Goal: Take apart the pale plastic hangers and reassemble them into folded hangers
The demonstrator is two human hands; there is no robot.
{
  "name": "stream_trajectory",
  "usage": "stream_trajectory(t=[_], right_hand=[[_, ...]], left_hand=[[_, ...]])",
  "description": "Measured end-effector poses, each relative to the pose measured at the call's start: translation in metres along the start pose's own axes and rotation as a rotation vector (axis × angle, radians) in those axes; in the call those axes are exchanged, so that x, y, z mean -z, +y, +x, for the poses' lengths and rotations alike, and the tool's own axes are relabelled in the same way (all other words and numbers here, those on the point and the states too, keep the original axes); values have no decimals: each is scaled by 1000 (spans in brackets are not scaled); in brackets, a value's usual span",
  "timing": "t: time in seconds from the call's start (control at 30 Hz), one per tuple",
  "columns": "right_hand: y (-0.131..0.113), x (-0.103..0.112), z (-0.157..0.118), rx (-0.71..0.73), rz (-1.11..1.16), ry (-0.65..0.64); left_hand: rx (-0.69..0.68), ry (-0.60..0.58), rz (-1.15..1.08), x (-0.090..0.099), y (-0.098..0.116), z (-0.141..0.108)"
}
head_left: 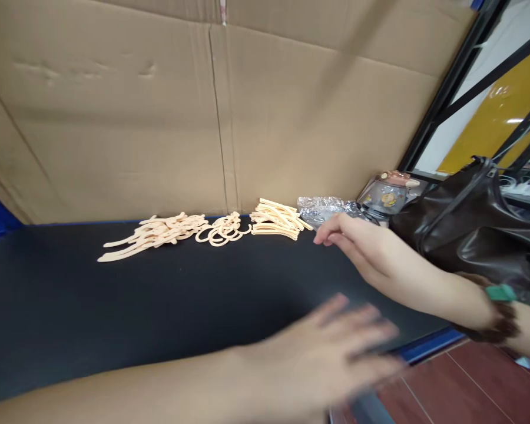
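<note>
My left hand (318, 359) reaches over the table's front edge, blurred by motion, with its fingers spread and nothing seen in it. Farther right, my right hand (371, 247) is bent at the wrist with its fingers drawn together. Whether something small is between those fingers is hidden. Just behind it lies crumpled clear plastic wrap (324, 206). Left of that, a pile of slim cream-coloured bars (276, 219) rests on the black tabletop (159, 312). Cream hook-shaped pieces (223, 229) form a middle pile. Long, curved cream pieces (159, 232) are heaped at the left.
A cardboard sheet (159, 118) stands along the back of the table. On the right are a dark leather bag (472, 229) and a clear pouch with a cartoon print (384, 194). Black metal framing (441, 106) rises behind them. Red floor tiles (468, 383) show below the blue table edge.
</note>
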State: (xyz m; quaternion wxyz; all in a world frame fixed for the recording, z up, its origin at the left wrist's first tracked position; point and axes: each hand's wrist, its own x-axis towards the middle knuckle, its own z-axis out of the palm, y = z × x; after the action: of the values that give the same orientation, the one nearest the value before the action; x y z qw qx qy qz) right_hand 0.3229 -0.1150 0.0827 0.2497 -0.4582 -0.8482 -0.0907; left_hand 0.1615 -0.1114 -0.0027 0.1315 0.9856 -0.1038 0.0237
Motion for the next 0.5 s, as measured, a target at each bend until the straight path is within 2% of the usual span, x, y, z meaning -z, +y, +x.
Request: stream_trajectory(t=[0.07,0.13,0.2,0.23,0.3,0.37,0.5], right_hand=[[6,-26,4,-59,128,29],[8,-57,12,-43,192,-10],[6,-88,23,-12,214,-113],[4,-102,28,11,223,-153],[1,-126,40,28,229,-241],[0,-144,51,13,228,-302],[3,-159,61,-20,232,-345]], left_hand=[[301,148,67,13,-23,-49],[660,235,153,18,-44,-97],[956,263,198,18,-60,-136],[1038,263,199,17,-65,-150],[1100,238,185,16,-72,-166],[1093,220,174,17,-74,-172],[1056,239,177,18,-72,-172]])
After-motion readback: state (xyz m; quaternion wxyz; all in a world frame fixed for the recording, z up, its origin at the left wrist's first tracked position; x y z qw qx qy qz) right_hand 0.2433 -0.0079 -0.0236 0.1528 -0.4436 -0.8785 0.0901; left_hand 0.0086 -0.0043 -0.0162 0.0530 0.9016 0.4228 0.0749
